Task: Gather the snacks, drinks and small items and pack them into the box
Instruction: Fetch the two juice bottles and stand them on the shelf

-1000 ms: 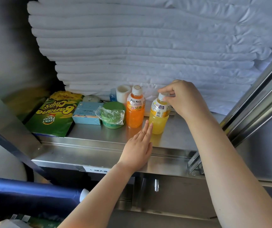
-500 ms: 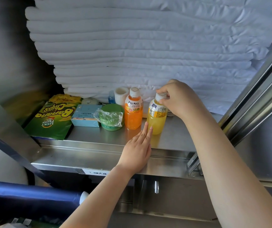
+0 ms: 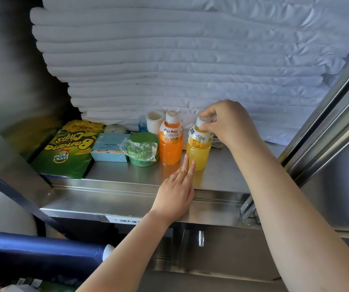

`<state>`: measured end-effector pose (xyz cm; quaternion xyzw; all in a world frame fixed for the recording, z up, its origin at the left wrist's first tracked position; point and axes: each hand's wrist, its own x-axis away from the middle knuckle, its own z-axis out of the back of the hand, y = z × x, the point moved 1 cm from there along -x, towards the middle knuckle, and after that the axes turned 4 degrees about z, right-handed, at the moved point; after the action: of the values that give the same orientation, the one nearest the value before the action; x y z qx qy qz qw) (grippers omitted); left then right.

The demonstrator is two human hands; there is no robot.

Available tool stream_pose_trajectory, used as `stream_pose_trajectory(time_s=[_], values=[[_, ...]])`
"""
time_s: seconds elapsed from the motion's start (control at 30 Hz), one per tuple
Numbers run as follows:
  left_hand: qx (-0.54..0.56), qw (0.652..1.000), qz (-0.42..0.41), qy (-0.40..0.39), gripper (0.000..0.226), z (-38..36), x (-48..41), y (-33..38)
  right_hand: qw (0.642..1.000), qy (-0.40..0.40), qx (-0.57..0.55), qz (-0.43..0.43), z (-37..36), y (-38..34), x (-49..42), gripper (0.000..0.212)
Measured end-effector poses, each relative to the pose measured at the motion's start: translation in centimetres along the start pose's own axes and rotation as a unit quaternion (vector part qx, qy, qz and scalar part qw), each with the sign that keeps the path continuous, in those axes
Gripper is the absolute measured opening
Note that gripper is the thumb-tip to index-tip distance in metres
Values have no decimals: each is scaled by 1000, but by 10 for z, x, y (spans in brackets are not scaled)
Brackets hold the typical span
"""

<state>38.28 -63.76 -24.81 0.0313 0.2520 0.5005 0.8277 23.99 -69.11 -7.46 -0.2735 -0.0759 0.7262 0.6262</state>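
The right hand (image 3: pixel 230 123) pinched the cap of the yellow plastic juice bottle (image 3: pixel 198 154). The left hand (image 3: pixel 175 194), fingers straight, touched its base; gripping lower seemed safer

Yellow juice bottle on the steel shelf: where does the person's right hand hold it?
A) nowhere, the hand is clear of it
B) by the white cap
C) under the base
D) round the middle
B: the right hand curls over the top of the yellow juice bottle and pinches its white cap, while the left hand lays straight fingers against the bottle's lower side.
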Motion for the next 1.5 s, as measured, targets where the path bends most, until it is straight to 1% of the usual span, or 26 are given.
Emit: stream_pose_trajectory(time_s=[0.3,0.4,0.47,0.53,0.7,0.8,0.9,1.13,1.17,1.23,1.3,1.33,1.37,1.43,1.5], values=[[-10,1000,-5,13,54,-1,0,0,999,31,-15,-8,-7,0,-6,35],[-13,1000,-8,13,54,-2,0,-2,1000,4,-19,15,-6,3,-6,34],[-14,1000,-9,12,54,-2,0,-2,999,-23,-35,32,-6,6,-4,38],[-17,1000,-10,13,54,-3,0,-2,998,-29,-39,33,-7,9,-3,41],[-18,1000,-17,13,53,-3,0,-2,998,-8,-57,13,-10,11,-7,37],[-20,1000,-6,11,53,-2,0,-1,997,19,-68,9,-15,10,-9,36],[-17,1000,-1,8,53,-1,0,0,996,30,-79,-1,-17,10,-12,36],[-25,1000,-2,-9,52,2,0,2,996,47,-75,9,-21,12,-12,36],[-30,999,1,-14,52,3,0,3,995,52,-83,12,-24,14,-8,38],[-41,999,4,-21,53,5,0,4,993,63,-99,12,-37,20,6,52],[-61,998,-2,-29,52,7,3,2,988,66,-138,-23,-56,33,27,69],[-83,996,-5,-33,53,8,7,0,985,54,-159,-48,-66,40,39,73],[-109,993,-3,-34,54,9,11,-3,982,34,-175,-68,-76,46,48,74],[-142,989,20,-39,56,12,18,-9,978,-3,-194,-77,-95,52,59,72],[-145,987,55,-51,59,14,22,-13,979,-4,-189,-73,-108,53,59,68]])
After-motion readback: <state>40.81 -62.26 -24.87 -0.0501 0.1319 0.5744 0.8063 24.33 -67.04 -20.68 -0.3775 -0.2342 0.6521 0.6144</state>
